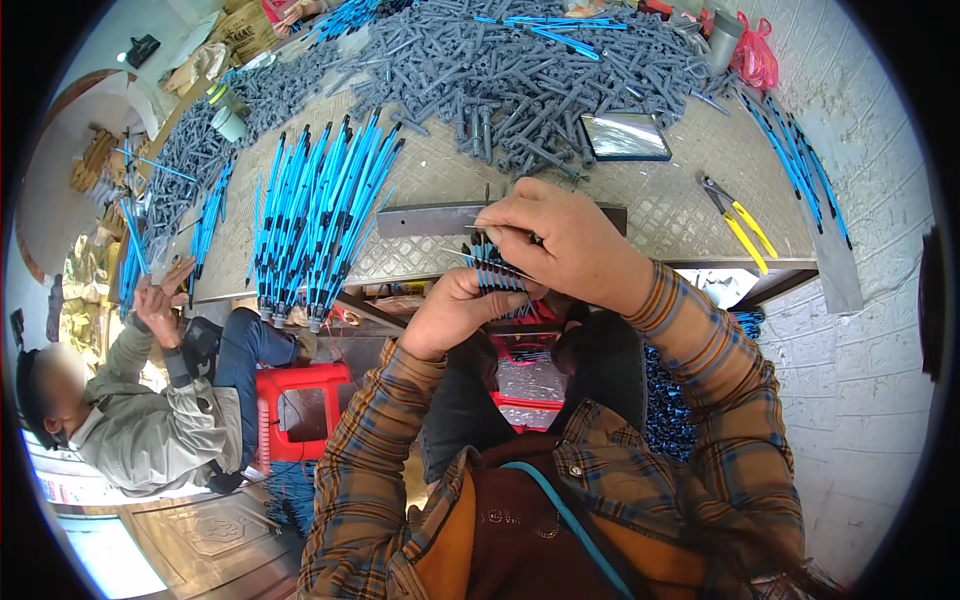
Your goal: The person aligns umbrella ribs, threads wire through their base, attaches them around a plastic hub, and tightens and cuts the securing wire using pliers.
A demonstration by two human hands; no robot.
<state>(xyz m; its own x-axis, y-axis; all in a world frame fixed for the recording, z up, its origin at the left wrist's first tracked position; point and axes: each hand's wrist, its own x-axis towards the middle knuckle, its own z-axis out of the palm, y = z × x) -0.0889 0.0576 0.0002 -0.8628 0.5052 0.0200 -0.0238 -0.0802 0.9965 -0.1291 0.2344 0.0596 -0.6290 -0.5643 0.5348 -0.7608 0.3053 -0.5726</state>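
Observation:
My left hand (450,312) is closed round a small bundle of thin blue rods with black parts (492,272), just off the table's front edge. A thin, light-coloured strip or wire lies across the bundle. Above it my right hand (555,240) is closed, thumb and forefinger pinched on something thin and pale whose kind I cannot make out. Behind my right hand a dark flat bar (430,221) lies along the table edge. Left of my hands, a large fan of similar blue rods with black parts (320,215) rests on the table, its near ends overhanging the edge.
Grey plastic pieces (430,65) form a big heap at the back. A mirror-like rectangular panel (625,136) and yellow-handled pliers (738,225) lie to the right. More blue rods (800,165) lie at the right edge. At left a co-worker (170,400) sits beside a red stool (305,405).

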